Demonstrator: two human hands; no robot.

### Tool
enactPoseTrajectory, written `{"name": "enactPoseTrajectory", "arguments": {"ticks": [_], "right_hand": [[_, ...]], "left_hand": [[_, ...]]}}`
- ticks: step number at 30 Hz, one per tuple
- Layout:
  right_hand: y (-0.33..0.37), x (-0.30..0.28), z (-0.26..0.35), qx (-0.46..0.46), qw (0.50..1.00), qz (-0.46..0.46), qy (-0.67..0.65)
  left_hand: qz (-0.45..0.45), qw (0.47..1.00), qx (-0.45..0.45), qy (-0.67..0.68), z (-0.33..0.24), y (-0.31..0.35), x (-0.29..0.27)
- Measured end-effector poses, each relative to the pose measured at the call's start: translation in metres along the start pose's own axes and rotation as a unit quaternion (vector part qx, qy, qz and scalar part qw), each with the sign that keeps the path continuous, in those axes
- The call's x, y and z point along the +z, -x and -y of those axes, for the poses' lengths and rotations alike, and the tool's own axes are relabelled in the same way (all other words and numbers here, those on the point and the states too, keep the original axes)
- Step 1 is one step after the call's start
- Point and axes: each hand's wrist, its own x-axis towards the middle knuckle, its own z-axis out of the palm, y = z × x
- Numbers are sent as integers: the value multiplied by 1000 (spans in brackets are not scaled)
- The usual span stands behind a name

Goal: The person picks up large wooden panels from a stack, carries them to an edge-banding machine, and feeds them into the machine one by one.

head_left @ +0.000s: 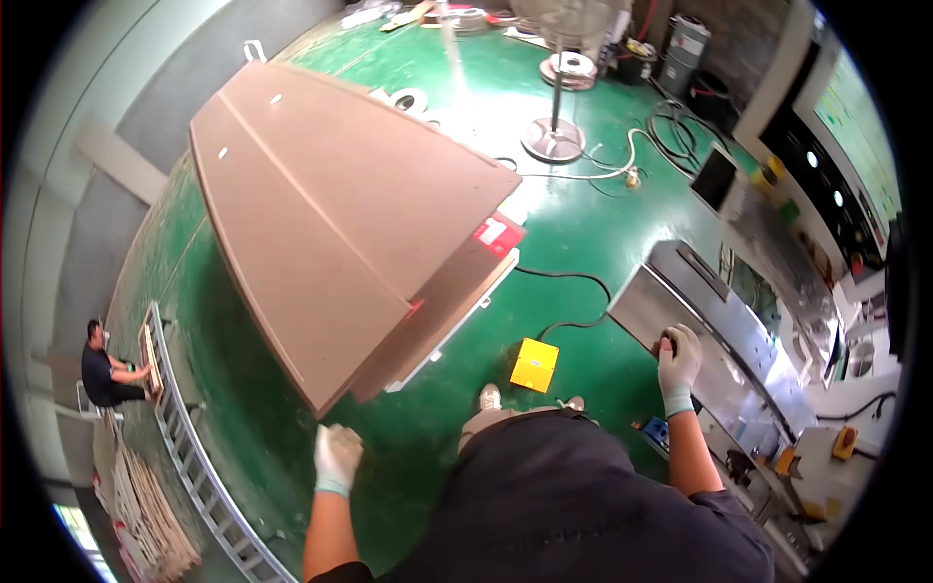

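My left hand, in a pale work glove, is curled just below the near corner of a stack of long brown panels. Whether its fingers touch that corner I cannot tell, and nothing shows in them. On the right, my gloved right hand is closed, at the near edge of a machine's shiny metal table. Dark fingertips show at its inner side; what it may hold is hidden. A red and white label lies at the stack's right end, over the lower boards.
A yellow box with a black cable sits on the green floor before my feet. A fan base and coiled hoses lie farther off. At left, a roller conveyor runs beside a seated person.
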Motion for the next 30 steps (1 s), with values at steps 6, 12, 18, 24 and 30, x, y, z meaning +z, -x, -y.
{"name": "enactPoseTrajectory", "arguments": {"ticks": [6, 12, 18, 24, 30], "right_hand": [[-26, 66, 122, -39, 963, 173, -205], [-28, 184, 327, -144, 801, 433, -389], [11, 241, 383, -157, 884, 288, -333], [-2, 216, 362, -136, 862, 359, -331], [59, 191, 244, 185, 723, 448, -492]], "left_hand": [[-155, 957, 58, -239, -64, -22, 77], [-226, 891, 97, -382, -68, -37, 69], [-181, 895, 84, -398, -91, -14, 102], [-174, 894, 34, -410, -64, 18, 85], [-14, 914, -94, -394, -10, 44, 90]]}}
